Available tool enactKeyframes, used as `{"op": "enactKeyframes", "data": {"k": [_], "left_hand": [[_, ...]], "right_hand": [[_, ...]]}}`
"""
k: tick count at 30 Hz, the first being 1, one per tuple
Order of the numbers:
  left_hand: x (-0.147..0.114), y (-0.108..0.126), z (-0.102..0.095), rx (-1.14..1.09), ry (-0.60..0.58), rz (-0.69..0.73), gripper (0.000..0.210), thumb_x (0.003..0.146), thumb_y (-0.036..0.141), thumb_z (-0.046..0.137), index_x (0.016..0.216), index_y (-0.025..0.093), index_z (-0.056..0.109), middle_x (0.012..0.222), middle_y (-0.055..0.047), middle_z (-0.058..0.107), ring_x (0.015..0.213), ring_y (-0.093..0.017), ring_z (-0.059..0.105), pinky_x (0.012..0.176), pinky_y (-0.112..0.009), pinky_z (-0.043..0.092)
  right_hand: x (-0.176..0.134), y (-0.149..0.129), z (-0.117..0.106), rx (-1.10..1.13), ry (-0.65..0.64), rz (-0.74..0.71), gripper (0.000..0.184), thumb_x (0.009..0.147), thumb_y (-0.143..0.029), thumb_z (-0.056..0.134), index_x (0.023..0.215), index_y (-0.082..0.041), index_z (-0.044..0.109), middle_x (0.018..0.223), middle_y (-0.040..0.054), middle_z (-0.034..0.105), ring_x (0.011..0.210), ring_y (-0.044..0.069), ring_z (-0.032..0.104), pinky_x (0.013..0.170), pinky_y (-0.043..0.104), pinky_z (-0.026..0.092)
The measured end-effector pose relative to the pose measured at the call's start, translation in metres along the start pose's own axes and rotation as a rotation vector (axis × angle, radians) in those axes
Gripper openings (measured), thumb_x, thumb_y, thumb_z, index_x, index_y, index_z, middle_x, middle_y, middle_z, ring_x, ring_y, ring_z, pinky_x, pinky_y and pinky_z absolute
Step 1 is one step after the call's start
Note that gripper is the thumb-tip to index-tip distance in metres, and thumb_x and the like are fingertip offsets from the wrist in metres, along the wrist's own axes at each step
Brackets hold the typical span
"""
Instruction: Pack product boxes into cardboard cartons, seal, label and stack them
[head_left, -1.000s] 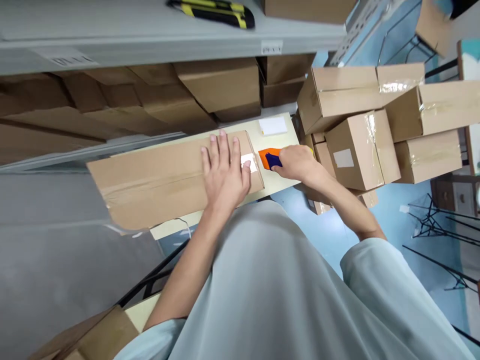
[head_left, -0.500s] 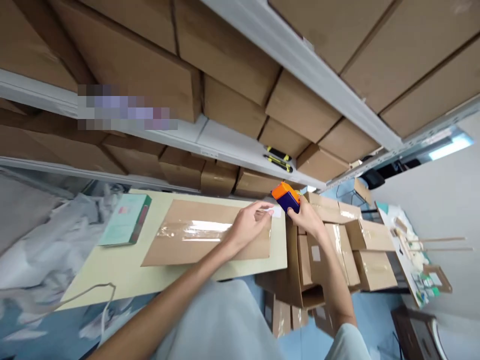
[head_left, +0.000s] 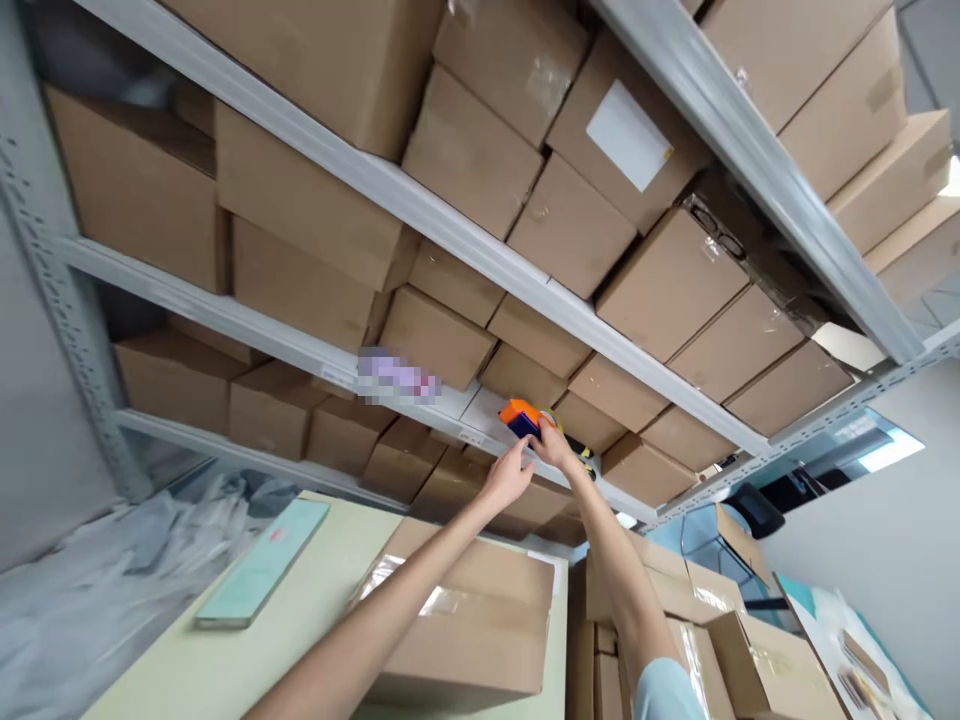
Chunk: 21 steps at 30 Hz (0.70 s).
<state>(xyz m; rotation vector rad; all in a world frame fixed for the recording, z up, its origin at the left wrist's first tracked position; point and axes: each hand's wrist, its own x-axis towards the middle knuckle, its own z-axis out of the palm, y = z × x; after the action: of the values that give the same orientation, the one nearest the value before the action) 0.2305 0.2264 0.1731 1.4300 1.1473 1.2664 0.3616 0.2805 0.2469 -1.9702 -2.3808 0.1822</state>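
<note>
right hand (head_left: 553, 443): fingers closed around the orange-and-navy tape dispenser (head_left: 521, 411) at the shelf's front edge (head_left: 456, 430); left hand (head_left: 508, 478) adjacent, grip indiscernible. a slackened hold could drop the dispenser off that edge.

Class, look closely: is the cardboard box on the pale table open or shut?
Shut: the cardboard box on the pale table shows no raised flaps, and shiny tape runs across its upper face.

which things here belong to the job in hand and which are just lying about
Likely in the job:
- tape dispenser, in the right hand
- taped box on the table

Likely lying about:
- teal box
- box cutter
- plastic sheeting
</note>
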Motion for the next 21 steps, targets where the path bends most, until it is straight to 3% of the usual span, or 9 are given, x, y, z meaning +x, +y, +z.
{"op": "enactKeyframes", "data": {"k": [4,10,13,16,18,21], "left_hand": [[-0.01,0.0,-0.027,-0.073,-0.022,0.029,0.026,0.09,0.028,0.067,0.107,0.019,0.085,0.118,-0.015,0.089,0.112,-0.032,0.087,0.106,-0.046,0.069],[-0.055,0.003,-0.073,-0.243,-0.057,0.048,0.031,0.09,0.044,0.071,0.099,0.02,0.088,0.109,-0.011,0.091,0.107,-0.029,0.087,0.105,-0.042,0.07],[-0.074,0.016,-0.086,-0.374,-0.058,0.024,0.034,0.087,0.049,0.08,0.103,0.019,0.089,0.111,-0.012,0.091,0.108,-0.03,0.087,0.104,-0.044,0.07],[-0.093,0.027,-0.091,-0.413,-0.026,-0.004,0.04,0.087,0.053,0.085,0.108,0.019,0.088,0.115,-0.014,0.09,0.111,-0.032,0.087,0.11,-0.05,0.069],[-0.109,0.027,-0.094,-0.421,-0.03,-0.056,0.044,0.088,0.057,0.087,0.111,0.019,0.087,0.119,-0.014,0.09,0.115,-0.032,0.086,0.113,-0.051,0.068],[-0.138,0.019,-0.098,-0.385,-0.066,-0.153,0.05,0.089,0.064,0.087,0.114,0.02,0.088,0.122,-0.014,0.089,0.119,-0.032,0.085,0.116,-0.05,0.066]], "right_hand": [[0.024,-0.014,0.004,-0.04,-0.043,0.026,0.024,0.107,-0.024,0.068,0.13,-0.017,0.072,0.119,0.0133,0.081,0.113,0.031,0.078,0.094,0.038,0.06],[0.029,-0.023,0.015,-0.087,-0.093,0.065,0.04,0.11,-0.041,0.078,0.142,-0.018,0.072,0.142,0.0105,0.074,0.124,0.029,0.076,0.105,0.048,0.067],[0.026,-0.026,0.02,-0.113,-0.088,0.09,0.036,0.115,-0.03,0.067,0.146,-0.011,0.068,0.145,0.0176,0.074,0.131,0.029,0.072,0.115,0.045,0.058],[0.02,-0.023,0.027,-0.115,-0.08,0.105,0.047,0.116,-0.024,0.057,0.157,-0.002,0.056,0.159,0.0303,0.065,0.144,0.032,0.062,0.126,0.045,0.046],[0.008,-0.017,0.035,-0.102,0.023,0.078,0.058,0.112,-0.024,0.06,0.162,0.003,0.049,0.163,0.0359,0.058,0.15,0.037,0.057,0.13,0.051,0.04],[-0.036,-0.009,0.052,0.046,0.23,0.0,0.052,0.114,-0.027,0.056,0.161,-0.004,0.054,0.164,0.0317,0.059,0.15,0.037,0.057,0.131,0.053,0.042]]}}
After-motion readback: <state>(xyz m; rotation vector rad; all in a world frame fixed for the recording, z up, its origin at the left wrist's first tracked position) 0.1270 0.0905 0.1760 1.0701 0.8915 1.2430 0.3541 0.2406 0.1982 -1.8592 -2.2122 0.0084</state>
